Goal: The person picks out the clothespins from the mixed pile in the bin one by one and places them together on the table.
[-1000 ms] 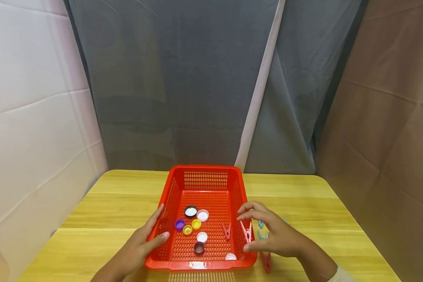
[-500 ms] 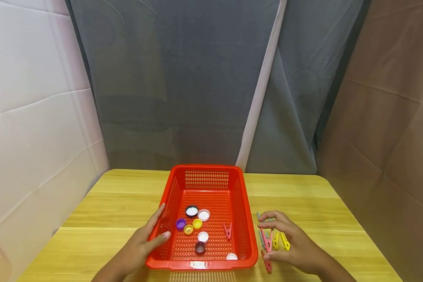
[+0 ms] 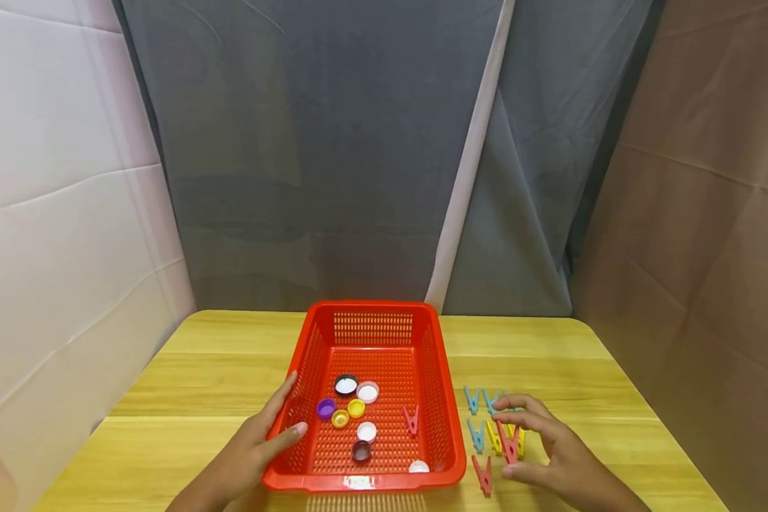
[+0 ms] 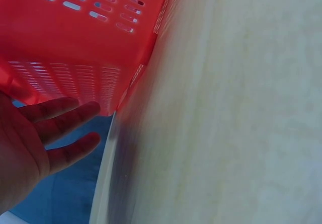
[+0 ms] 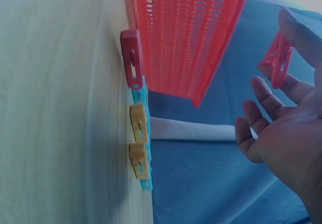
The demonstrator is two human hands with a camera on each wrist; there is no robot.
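My left hand (image 3: 249,444) holds the left rim of a red plastic basket (image 3: 416,483), its thumb reaching over the inside. In the left wrist view, the other fingers (image 4: 65,121) extend by the outer wall. Right of the basket, my right hand (image 3: 547,444) pinches a red clothespin (image 3: 509,445) between thumb and fingertips. The right wrist view shows this clothespin (image 5: 277,60) raised above the table, the remaining fingers loosely bent. Inside the basket lie another red clothespin (image 3: 412,421) and several bottle caps, among them a black one (image 3: 345,385) and a purple one (image 3: 326,408).
Beside the basket, a red clothespin (image 3: 483,475) lies on the wooden table (image 3: 243,363). Several blue clothespins (image 3: 472,400) and yellow clothespins (image 3: 493,437) lie in rows behind it, partly covered by my right hand. A grey curtain (image 3: 358,178) hangs at the back.
My right hand has carried the clothespin from above the basket's right rim rightward, over the clothespins on the table. My left hand has stayed at the basket's left rim.
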